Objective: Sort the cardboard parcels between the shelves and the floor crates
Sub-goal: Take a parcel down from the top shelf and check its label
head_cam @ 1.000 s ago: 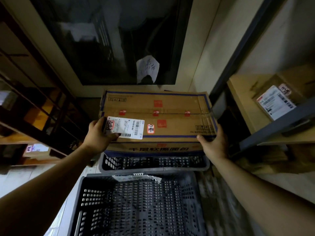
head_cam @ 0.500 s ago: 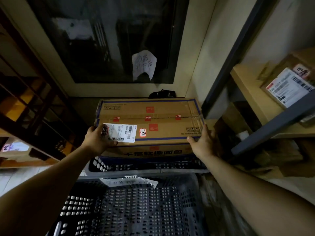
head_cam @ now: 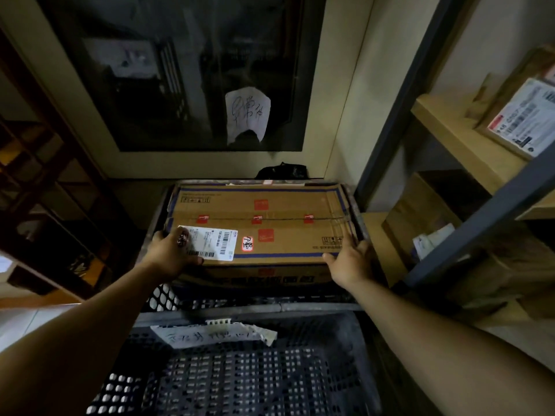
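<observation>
A long flat cardboard parcel (head_cam: 270, 223) with blue border lines, red squares and a white shipping label lies low in the far grey crate (head_cam: 168, 295), level with its rim. My left hand (head_cam: 171, 253) grips the parcel's near left corner, thumb on the label. My right hand (head_cam: 350, 262) holds the near right corner, fingers along the side. A second perforated grey crate (head_cam: 246, 370) stands nearer to me with a paper note on its far rim.
Metal-framed wooden shelves (head_cam: 444, 139) on the right carry a labelled parcel (head_cam: 525, 118) and more boxes (head_cam: 420, 217) lower down. Dark wooden shelving (head_cam: 45, 205) stands on the left. A dark window with a paper note is on the wall ahead.
Both hands have lowered the parcel from above the far crate down into it. The view has tilted downward with it.
</observation>
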The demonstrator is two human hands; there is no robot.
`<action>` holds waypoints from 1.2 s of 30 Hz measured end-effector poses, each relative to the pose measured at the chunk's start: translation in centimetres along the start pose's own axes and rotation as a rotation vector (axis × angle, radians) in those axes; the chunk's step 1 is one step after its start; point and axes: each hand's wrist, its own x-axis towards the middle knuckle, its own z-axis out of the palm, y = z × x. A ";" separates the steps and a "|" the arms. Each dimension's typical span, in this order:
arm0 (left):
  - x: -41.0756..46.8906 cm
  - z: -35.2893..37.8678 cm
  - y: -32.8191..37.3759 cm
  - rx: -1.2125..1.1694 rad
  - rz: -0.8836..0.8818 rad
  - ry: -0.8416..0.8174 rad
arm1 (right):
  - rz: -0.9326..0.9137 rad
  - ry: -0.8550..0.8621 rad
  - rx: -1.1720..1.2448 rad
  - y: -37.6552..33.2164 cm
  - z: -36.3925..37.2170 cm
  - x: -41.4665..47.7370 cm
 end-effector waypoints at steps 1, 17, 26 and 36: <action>0.4 0.4 -0.3 0.015 -0.001 -0.003 | 0.002 -0.004 -0.011 0.2 0.4 0.2; -0.2 -1.4 -0.6 0.336 0.033 -0.203 | -0.085 -0.214 -0.334 -2.5 -2.8 -1.1; -11.5 -17.6 6.4 0.319 0.005 -0.225 | -0.231 -0.348 -0.353 -8.5 -20.8 -11.1; -30.1 -34.3 19.5 0.352 0.061 -0.248 | -0.288 -0.419 -0.276 -11.1 -38.8 -23.3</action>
